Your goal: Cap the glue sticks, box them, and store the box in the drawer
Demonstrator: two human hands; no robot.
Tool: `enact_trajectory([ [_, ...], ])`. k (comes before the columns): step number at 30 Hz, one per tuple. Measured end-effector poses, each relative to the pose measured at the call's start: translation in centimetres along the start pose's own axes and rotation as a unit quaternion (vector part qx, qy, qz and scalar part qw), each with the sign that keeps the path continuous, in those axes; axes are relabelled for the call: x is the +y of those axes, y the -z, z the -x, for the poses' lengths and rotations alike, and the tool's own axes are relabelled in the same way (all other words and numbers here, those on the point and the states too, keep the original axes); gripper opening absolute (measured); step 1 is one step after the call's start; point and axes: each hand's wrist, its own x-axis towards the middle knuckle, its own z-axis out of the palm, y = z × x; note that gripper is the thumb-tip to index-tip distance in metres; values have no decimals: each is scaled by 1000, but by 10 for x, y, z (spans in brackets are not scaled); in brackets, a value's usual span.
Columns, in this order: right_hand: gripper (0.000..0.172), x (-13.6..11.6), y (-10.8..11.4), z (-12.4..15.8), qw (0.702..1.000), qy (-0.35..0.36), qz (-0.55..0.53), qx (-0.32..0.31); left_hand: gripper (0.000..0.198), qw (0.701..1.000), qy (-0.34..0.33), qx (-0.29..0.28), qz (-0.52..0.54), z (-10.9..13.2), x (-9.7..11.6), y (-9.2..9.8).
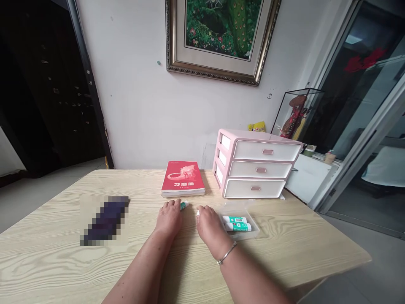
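My left hand (170,217) is closed around a green-and-white glue stick (184,205), whose end sticks out past the fingers on the right. Just across from it, my right hand (210,223) is closed too. A small white piece (198,213) shows at its fingertips; it looks like a cap, but most of it is hidden. Beside my right hand lies an open clear plastic box (255,233). Inside are two more glue sticks, an upper one (236,219) and a lower one (238,227), lying side by side. The right wrist wears a metal bangle.
A stack of red-covered books (183,177) lies beyond my hands. To its right stands a pink organizer (226,169) with three white drawers, all closed. A dark pixelated object (106,219) lies on the left of the wooden table (47,249). A framed picture (171,42) hangs on the wall.
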Motion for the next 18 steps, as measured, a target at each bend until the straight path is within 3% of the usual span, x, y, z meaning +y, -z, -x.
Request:
enact_trajectory([
  [3, 31, 5, -4, 0, 991, -19, -114, 68, 29, 1000, 7, -4, 26, 3, 2, -1],
  [6, 33, 5, -2, -5, 960, -46, -249, 120, 23, 997, 19, -6, 73, 2, 3, -1],
  [10, 37, 4, 4, -10, 892, -62, -416, 164, 29, 985, 23, -15, 170, 3, 4, 10],
  [12, 42, 5, 9, -10, 846, -70, -503, 163, 32, 965, 12, -36, 260, 9, 8, 22],
  [13, 44, 6, 12, -10, 818, -75, -548, 157, 34, 946, 5, -50, 320, 13, 11, 30],
  [16, 45, 6, 25, -8, 727, -81, -670, 130, 32, 781, 5, -109, 615, 27, 24, 49],
  [17, 44, 6, 29, -7, 701, -78, -698, 122, 30, 737, 9, -116, 666, 31, 28, 53],
  [18, 43, 6, 33, -6, 680, -76, -720, 114, 28, 711, 13, -119, 693, 35, 31, 57],
])
